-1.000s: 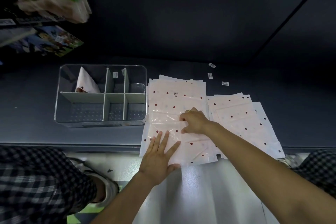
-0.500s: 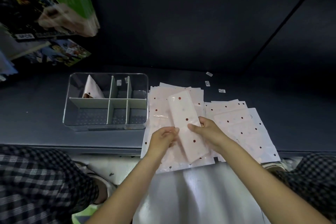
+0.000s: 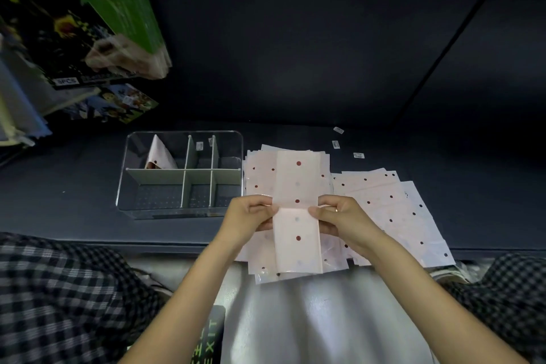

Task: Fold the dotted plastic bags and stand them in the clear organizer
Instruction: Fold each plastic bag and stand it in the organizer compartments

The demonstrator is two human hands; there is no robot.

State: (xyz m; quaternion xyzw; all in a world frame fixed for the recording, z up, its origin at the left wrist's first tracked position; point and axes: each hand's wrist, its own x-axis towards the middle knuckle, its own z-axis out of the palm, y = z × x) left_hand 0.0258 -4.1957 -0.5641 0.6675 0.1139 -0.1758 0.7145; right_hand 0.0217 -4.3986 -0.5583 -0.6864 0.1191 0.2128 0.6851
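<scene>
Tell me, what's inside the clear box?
One folded dotted bag stands in the clear organizer's back-left compartment. The other compartments look empty. Its lowest part is hidden behind a divider.

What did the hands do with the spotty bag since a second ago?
A second ago both hands pressed flat on the stack. Then they lifted one bag, folded into a long strip. Now the left hand and right hand pinch the folded bag at its middle, one on each edge, turned straight above the stack. The clear organizer, the one bag standing in it and the right pile stayed put.
</scene>
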